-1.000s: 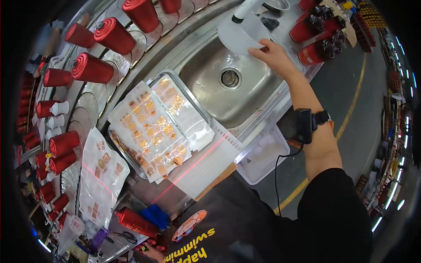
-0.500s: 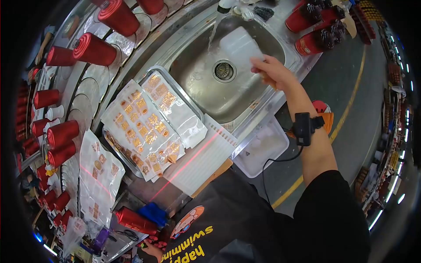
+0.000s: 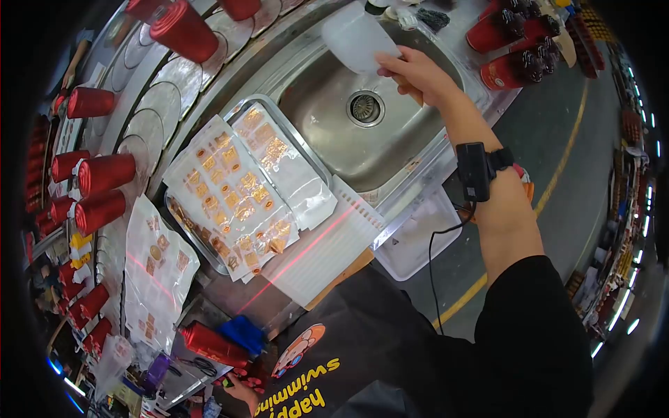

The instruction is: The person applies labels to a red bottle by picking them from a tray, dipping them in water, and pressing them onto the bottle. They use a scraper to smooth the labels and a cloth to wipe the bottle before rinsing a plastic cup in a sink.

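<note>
My right hand [image 3: 421, 75] grips the edge of a white translucent plastic container [image 3: 359, 38], tilted over the far end of the steel sink [image 3: 317, 132]. Its upper end reaches up close to the tap [image 3: 376, 7] and hides part of it. My left hand [image 3: 240, 393] is low at the bottom left, by a red bottle [image 3: 212, 345] lying on its side and some dark red lobed shapes. Its fingers look bent round something small, partly out of sight.
Sheets of gold stickers [image 3: 230, 195] lie over a metal tray [image 3: 313, 164] beside the sink. Red bottles [image 3: 185, 31] stand on round conveyor plates at left; more with dark tops [image 3: 512, 70] stand at right. A white tub [image 3: 411, 240] sits below the counter. Scissors [image 3: 202, 366] lie bottom left.
My right hand has lifted the container up and left, out of the sink bowl towards the tap. The falling water stream no longer shows. Red bottles at left have shifted along the conveyor.
</note>
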Available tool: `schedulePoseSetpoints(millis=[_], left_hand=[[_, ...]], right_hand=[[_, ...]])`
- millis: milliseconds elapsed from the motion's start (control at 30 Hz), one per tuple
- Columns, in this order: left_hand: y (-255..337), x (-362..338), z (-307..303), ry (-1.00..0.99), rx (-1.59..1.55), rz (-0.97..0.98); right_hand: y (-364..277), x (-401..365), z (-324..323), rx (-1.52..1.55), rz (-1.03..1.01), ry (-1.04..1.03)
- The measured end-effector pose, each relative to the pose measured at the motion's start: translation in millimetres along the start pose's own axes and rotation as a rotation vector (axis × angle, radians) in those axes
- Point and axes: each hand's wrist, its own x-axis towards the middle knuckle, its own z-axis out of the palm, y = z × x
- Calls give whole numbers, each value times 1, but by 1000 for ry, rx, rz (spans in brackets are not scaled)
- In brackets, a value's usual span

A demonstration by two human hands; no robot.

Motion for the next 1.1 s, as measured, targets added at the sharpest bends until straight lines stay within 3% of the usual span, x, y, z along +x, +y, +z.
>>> schedulePoseSetpoints(millis=[33, 100, 167, 267, 400, 500, 700, 800, 933, 1100], left_hand=[[24, -7, -8, -107, -8, -70], [17, -3, -12, -185, -3, -69], [-15, 11, -5, -124, 19, 45], [-3, -3, -1, -1, 33, 106], [-14, 7, -5, -66, -25, 65], [-15, 10, -4, -30, -51, 39], [-51, 36, -6, -101, -14, 5], [-46, 23, -5, -98, 17, 58], [-8, -4, -2, -71, -58, -15], [12, -19, 2, -53, -308, -90]], right_hand=[[10, -3, 0, 125, -3, -28], [30, -11, -3, 377, 80, -114], [51, -19, -2, 618, 162, -196], [64, -47, 14, 830, 242, -305], [70, -60, 35, 853, 298, -425], [55, -43, 44, 584, 193, -340], [8, -3, 41, -571, -244, 147], [-3, 0, 33, -567, -367, 300], [5, -2, 24, 59, -42, 134], [35, -16, 40, 759, 112, -220]])
